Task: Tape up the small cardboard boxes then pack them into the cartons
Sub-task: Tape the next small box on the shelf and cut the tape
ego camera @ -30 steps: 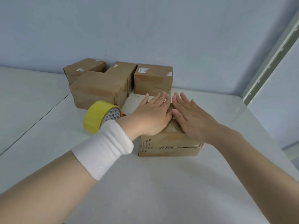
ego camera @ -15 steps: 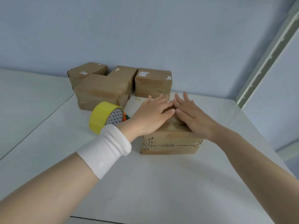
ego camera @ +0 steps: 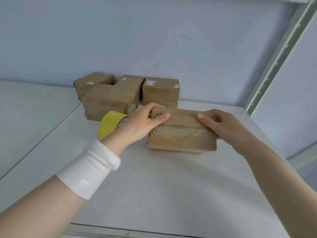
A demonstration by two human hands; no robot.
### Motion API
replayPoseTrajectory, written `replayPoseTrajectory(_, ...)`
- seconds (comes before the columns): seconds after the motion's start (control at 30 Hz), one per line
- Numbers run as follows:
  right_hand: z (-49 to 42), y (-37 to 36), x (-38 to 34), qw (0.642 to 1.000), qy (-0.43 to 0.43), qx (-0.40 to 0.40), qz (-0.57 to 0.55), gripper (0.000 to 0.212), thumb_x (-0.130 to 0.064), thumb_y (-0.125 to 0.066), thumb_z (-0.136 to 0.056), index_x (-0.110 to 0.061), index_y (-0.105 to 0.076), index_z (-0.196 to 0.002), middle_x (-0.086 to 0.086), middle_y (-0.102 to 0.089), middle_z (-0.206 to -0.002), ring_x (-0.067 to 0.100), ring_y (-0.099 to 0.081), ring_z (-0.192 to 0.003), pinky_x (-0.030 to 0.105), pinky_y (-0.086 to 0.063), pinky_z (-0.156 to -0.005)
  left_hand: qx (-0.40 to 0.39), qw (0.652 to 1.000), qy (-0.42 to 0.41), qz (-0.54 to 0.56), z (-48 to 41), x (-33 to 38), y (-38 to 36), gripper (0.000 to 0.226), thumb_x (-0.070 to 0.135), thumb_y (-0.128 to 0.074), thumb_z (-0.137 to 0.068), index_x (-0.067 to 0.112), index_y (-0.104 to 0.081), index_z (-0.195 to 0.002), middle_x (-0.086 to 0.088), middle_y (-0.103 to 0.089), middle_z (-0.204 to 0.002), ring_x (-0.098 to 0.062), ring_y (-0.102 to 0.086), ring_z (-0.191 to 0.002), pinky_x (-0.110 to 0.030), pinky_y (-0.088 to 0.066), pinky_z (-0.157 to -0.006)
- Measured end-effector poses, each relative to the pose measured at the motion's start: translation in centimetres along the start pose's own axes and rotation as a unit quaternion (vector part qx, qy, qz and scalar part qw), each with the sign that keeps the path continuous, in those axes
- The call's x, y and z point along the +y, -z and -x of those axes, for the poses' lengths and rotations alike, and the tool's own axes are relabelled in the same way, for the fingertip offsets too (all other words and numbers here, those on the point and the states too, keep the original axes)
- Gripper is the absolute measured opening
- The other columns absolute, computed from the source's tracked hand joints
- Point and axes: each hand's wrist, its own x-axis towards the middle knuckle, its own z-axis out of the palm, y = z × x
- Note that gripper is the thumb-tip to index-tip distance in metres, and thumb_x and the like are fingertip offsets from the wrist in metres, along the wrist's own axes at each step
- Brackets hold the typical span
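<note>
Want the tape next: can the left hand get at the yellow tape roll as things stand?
Likely yes, once it lets go: the left hand grips the box, but the yellow tape roll stands beside its wrist with nothing between.

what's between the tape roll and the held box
The left hand, gripping the box at its left end, lies between it and the tape roll; head view.

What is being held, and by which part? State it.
The box, by its two ends: the left hand grips the left end, the right hand the right end, thumbs on the near face.
</note>
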Motion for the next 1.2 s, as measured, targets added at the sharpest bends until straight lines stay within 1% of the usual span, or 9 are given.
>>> replayPoseTrajectory(0.13, -2.3, -1.1, -1.0, 0.992, -0.087, 0.030, 0.086, 0.053, -0.059, -0.043, -0.088, -0.021, -0.051, -0.125, 0.002, -0.056, -0.127, 0.021, -0.055, -0.111, 0.032, -0.045, -0.083, 0.015, 0.994, 0.082, -0.065, -2.7, 1.0, -0.5, 0.063, 0.049, -0.045, -0.093, 0.022, -0.025, -0.146, 0.000, -0.052, -0.132, -0.016, -0.052, -0.117, -0.022, -0.038, -0.085)
replayPoseTrajectory(0.23, -3.3, -1.7, -2.1, 0.981, -0.029, 0.034, 0.187, 0.057, -0.042, -0.036, -0.098, -0.019, -0.022, -0.148, 0.002, -0.031, -0.152, 0.022, -0.028, -0.139, 0.032, -0.026, -0.107, 0.006, 0.981, 0.003, -0.196, -4.1, 2.5, -0.9, 0.056, 0.034, -0.040, -0.098, 0.021, -0.018, -0.149, -0.003, -0.026, -0.154, -0.021, -0.029, -0.138, -0.031, -0.029, -0.104)
replayPoseTrajectory(0.33, -3.4, -2.7, -2.3, 0.959, 0.017, -0.025, 0.281, 0.048, -0.030, -0.024, -0.103, -0.011, -0.024, -0.147, 0.006, -0.016, -0.157, 0.025, -0.005, -0.146, 0.036, -0.011, -0.114, -0.090, 0.934, -0.033, -0.344, -4.8, 3.4, -2.1, 0.045, 0.031, -0.027, -0.102, 0.014, -0.034, -0.143, -0.009, -0.015, -0.156, -0.023, -0.008, -0.145, -0.044, -0.010, -0.115)
replayPoseTrajectory(0.47, -3.4, -2.8, -2.8, 0.922, 0.066, -0.010, 0.381, 0.052, -0.032, -0.015, -0.102, -0.006, -0.025, -0.146, 0.006, -0.009, -0.158, 0.024, 0.009, -0.145, 0.041, -0.003, -0.117, -0.062, 0.928, -0.032, -0.367, -5.6, 3.5, -2.4, 0.042, 0.032, -0.025, -0.101, 0.014, -0.047, -0.133, -0.008, -0.041, -0.144, -0.024, -0.038, -0.133, -0.041, -0.030, -0.108)
replayPoseTrajectory(0.67, -2.5, -4.1, -2.3, 0.899, 0.107, -0.093, 0.415, 0.066, -0.048, -0.007, -0.095, -0.012, 0.005, -0.149, 0.001, 0.009, -0.159, 0.007, 0.012, -0.144, 0.026, 0.005, -0.117, -0.133, 0.900, -0.051, -0.412, -5.9, 1.8, -2.8, 0.053, 0.027, -0.015, -0.103, 0.013, 0.003, -0.150, -0.002, 0.007, -0.159, -0.013, 0.010, -0.145, -0.036, 0.006, -0.118)
replayPoseTrajectory(0.83, -3.4, -2.8, -3.3, 0.912, 0.071, -0.175, 0.365, 0.082, -0.062, -0.002, -0.084, -0.012, 0.011, -0.148, 0.000, 0.014, -0.158, 0.005, 0.015, -0.142, 0.025, 0.007, -0.116, -0.191, 0.895, -0.028, -0.401, -7.0, 2.2, -2.1, 0.056, 0.036, -0.010, -0.102, 0.014, 0.010, -0.149, -0.001, 0.013, -0.158, -0.011, 0.013, -0.144, -0.035, 0.008, -0.118)
replayPoseTrajectory(1.03, -3.0, -3.2, -2.5, 0.903, 0.110, -0.153, 0.386, 0.110, -0.079, 0.005, -0.059, -0.014, 0.011, -0.148, -0.002, 0.013, -0.158, 0.003, 0.014, -0.142, 0.027, 0.006, -0.117, -0.159, 0.893, -0.056, -0.417, -6.5, 1.5, -2.5, 0.055, 0.038, -0.013, -0.101, 0.017, 0.004, -0.150, 0.001, 0.005, -0.159, -0.011, 0.005, -0.145, -0.032, 0.006, -0.115)
replayPoseTrajectory(1.1, -3.0, -3.2, -2.6, 0.909, 0.110, -0.143, 0.375, 0.102, -0.075, 0.003, -0.066, -0.015, 0.006, -0.149, -0.003, 0.009, -0.158, 0.004, 0.012, -0.143, 0.027, 0.005, -0.117, -0.135, 0.917, -0.069, -0.369, -6.3, 1.6, -2.6, 0.051, 0.035, -0.017, -0.102, 0.017, -0.011, -0.150, 0.001, -0.008, -0.158, -0.012, -0.004, -0.145, -0.031, 0.003, -0.115)
replayPoseTrajectory(1.2, -2.3, -3.1, -2.3, 0.974, 0.107, -0.044, 0.193, 0.060, -0.048, -0.018, -0.096, -0.020, -0.014, -0.149, -0.005, 0.000, -0.159, 0.005, 0.010, -0.143, 0.021, 0.006, -0.112, -0.009, 0.994, -0.059, -0.090, -5.4, 1.2, -1.9, 0.042, 0.025, -0.032, -0.101, 0.019, -0.035, -0.143, 0.003, -0.030, -0.152, -0.012, -0.019, -0.143, -0.025, -0.010, -0.114)
